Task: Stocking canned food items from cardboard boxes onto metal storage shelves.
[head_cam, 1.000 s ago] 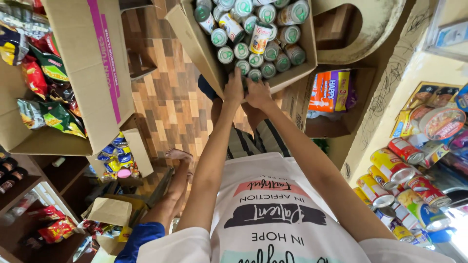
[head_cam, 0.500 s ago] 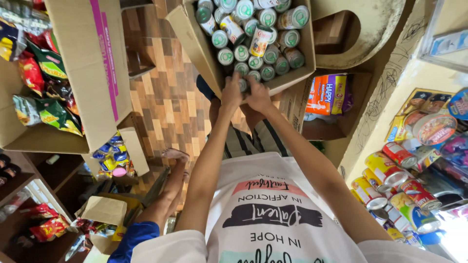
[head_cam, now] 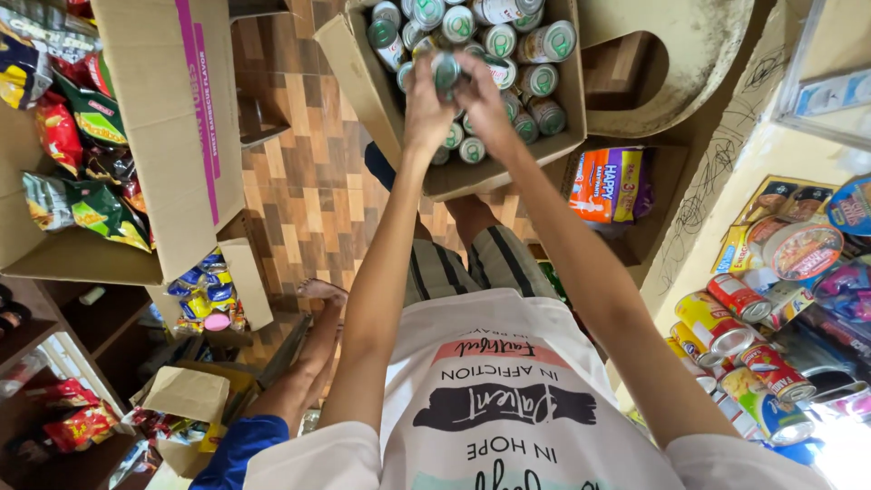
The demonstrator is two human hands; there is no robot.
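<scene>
An open cardboard box (head_cam: 363, 73) full of several green-topped tin cans (head_cam: 544, 45) sits on the floor ahead of me. Both my arms reach out over it. My left hand (head_cam: 425, 102) and my right hand (head_cam: 487, 100) meet above the cans and together grip one tin can (head_cam: 445, 68), held on its side just over the others. My fingers hide most of this can.
A big cardboard box (head_cam: 172, 118) of snack bags stands at the left, with a smaller box (head_cam: 245, 281) of blue packets below it. An orange packet (head_cam: 603, 186) lies right of the can box. Shelved tins (head_cam: 726, 322) line the right. Another person's leg and foot (head_cam: 318, 295) rest on the wood-pattern floor.
Both hands have moved from the box's near edge farther in over the cans. They now hold one can between them.
</scene>
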